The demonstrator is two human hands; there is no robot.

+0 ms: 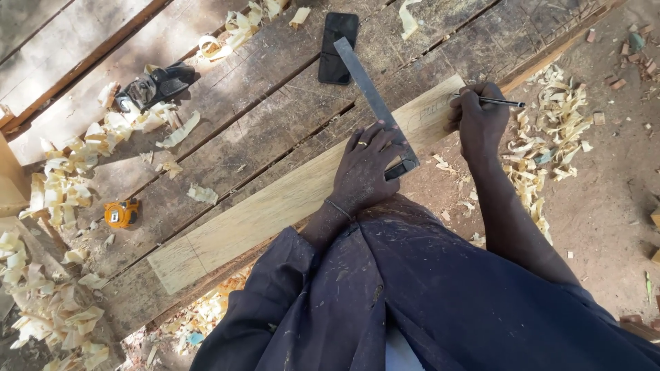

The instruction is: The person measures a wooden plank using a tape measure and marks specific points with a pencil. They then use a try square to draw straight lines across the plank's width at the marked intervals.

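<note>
A pale wooden plank (268,209) lies diagonally along the front edge of a rough workbench (227,130). A metal try square (368,86) rests across the plank, its blade pointing away from me. My left hand (364,165) presses flat on the square where its blade meets the stock at the plank's edge. My right hand (478,117) grips a thin dark pencil (498,102), its fist resting on the plank's right end, just right of the blade. Faint pencil marks show on the wood there.
A black phone (338,47) lies on the bench beside the square's tip. A hand plane (155,86) sits at the upper left, a yellow tape measure (122,213) at the left. Wood shavings (550,130) litter the bench and dirt floor.
</note>
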